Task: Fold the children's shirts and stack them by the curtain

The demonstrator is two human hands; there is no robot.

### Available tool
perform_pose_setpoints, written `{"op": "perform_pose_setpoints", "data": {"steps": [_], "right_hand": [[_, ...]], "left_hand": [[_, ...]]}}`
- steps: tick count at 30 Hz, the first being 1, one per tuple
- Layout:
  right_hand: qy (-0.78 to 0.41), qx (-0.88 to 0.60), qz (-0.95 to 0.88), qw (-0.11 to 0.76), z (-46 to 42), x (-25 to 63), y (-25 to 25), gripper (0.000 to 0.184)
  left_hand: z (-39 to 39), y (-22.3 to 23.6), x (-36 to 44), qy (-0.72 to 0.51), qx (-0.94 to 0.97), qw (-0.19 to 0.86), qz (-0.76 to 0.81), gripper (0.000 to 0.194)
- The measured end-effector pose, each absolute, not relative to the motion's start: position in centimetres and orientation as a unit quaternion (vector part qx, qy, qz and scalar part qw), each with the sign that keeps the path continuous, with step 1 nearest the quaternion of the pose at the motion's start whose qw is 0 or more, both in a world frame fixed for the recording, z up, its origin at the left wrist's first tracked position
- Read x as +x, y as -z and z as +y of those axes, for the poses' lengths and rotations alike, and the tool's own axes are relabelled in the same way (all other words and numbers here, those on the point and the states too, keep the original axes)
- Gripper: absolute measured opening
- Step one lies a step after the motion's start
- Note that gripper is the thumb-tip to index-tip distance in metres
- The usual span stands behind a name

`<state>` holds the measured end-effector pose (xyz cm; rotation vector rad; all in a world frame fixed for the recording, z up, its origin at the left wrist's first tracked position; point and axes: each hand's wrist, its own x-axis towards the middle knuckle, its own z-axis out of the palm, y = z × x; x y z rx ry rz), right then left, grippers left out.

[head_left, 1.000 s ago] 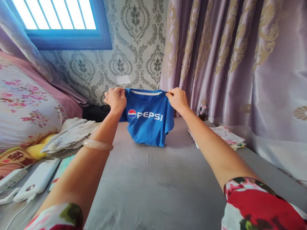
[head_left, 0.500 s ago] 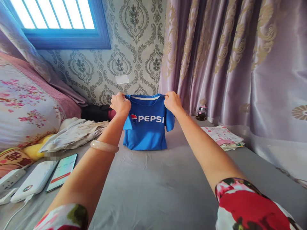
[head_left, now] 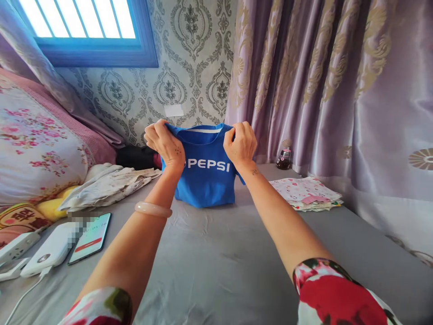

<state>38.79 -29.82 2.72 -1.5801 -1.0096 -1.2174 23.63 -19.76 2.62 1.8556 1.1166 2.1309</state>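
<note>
A blue T-shirt (head_left: pixel 206 185) with white PEPSI lettering hangs upright between my hands, its lower edge at the grey sheet. My left hand (head_left: pixel 166 143) is closed on the shoulder at the left of the collar and covers most of the round logo. On the other side of the collar, my right hand (head_left: pixel 241 143) pinches the right shoulder with bent fingers. The neckline sags a little between them. Part of the right sleeve shows below my right wrist; the left sleeve is mostly hidden behind my left hand.
Folded cloths (head_left: pixel 309 192) lie at right, near a small dark jar (head_left: pixel 284 159). At left are a crumpled pale garment (head_left: pixel 111 187), a phone (head_left: pixel 90 239), a white power bank (head_left: pixel 50 253) with a cable, and a power strip (head_left: pixel 16 248). A curtain (head_left: pixel 304 90) hangs behind.
Both hands have risen slightly and turned, the fingers curling over the shirt's shoulders. The collar has tilted and sagged, and the left hand now hides the round logo.
</note>
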Motion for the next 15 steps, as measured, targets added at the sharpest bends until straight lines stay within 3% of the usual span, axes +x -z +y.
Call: {"op": "perform_pose_setpoints", "data": {"steps": [7,12,15], "right_hand": [[0.542,-0.608,-0.431,0.387,-33.6,39.6,-3.6,0.022],[0.527,-0.648,-0.425,0.349,-38.3,36.5,-5.3,0.036],[0.544,-0.640,-0.420,0.343,-40.6,34.7,-7.2,0.046]], "left_hand": [[-18.3,-2.1,19.6,-0.701,0.638,-0.088,0.308,0.038],[-20.3,-3.4,16.1,-0.712,0.606,-0.191,0.298,0.046],[-22.5,-5.2,13.9,-0.740,0.593,-0.199,0.249,0.053]]}}
